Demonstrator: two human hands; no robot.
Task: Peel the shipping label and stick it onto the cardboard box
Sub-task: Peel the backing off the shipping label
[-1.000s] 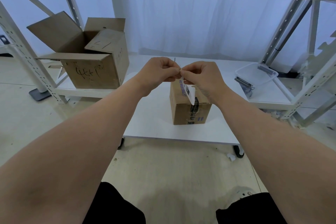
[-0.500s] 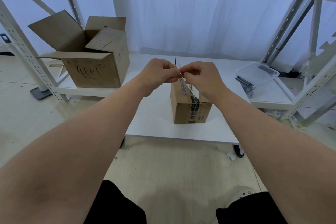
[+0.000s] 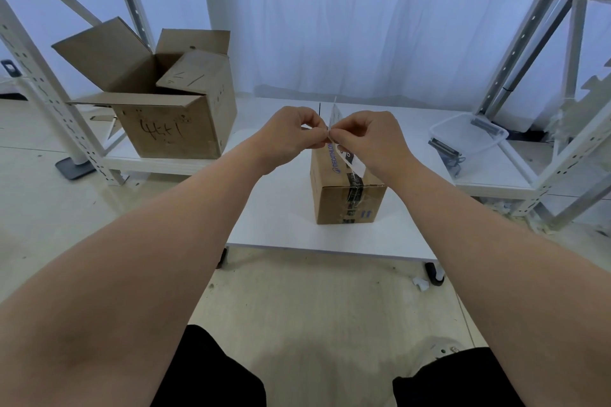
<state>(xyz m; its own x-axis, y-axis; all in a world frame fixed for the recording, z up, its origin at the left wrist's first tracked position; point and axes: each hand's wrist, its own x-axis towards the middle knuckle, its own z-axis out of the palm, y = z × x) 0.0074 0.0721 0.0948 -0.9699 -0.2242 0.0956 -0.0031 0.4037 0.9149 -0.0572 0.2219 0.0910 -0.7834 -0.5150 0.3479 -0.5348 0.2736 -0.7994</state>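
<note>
Two hands meet above the cardboard box (image 3: 347,198), which stands near the front edge of the white bench (image 3: 281,218). The left hand (image 3: 291,135) and right hand (image 3: 370,139) each pinch the shipping label (image 3: 351,160) between pressed-together fingers, its printed end hanging over the box top

Both hands meet above the sealed box (image 3: 347,195), which stands on the white table (image 3: 281,208). The left hand (image 3: 291,135) and right hand (image 3: 373,139) pinch the label (image 3: 350,158) between fingertips, grips closed at one spot; part of the label hangs over the box top, part sticks up. An open box (image 3: 165,116) sits on the shelf (image 3: 148,163) at left, a clear tub (image 3: 469,139) at right.
</note>
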